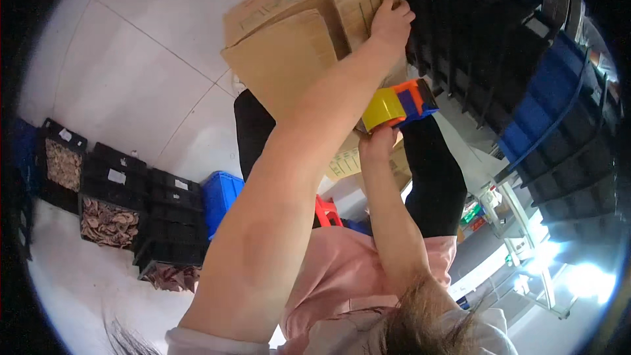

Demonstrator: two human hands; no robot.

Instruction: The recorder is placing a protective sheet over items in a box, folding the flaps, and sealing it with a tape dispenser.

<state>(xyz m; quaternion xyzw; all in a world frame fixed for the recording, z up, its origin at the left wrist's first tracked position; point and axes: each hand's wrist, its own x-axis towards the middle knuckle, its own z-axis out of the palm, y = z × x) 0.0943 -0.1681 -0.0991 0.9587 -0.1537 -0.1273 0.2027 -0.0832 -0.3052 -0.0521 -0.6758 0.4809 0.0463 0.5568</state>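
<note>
Right hand closed beneath the tape dispenser near the cardboard box, half-open left hand resting on the box's edge, the dispenser looks light, stiff and best held low, the carton likelier to flex at its flaps.

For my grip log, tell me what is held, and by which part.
The right hand holds the tape dispenser at its near end, beside the yellow roll; the left hand lies on the box flap.

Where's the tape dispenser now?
The tape dispenser is right of centre in the head view, in the right hand, pictured below the left hand on the cardboard box.
</note>
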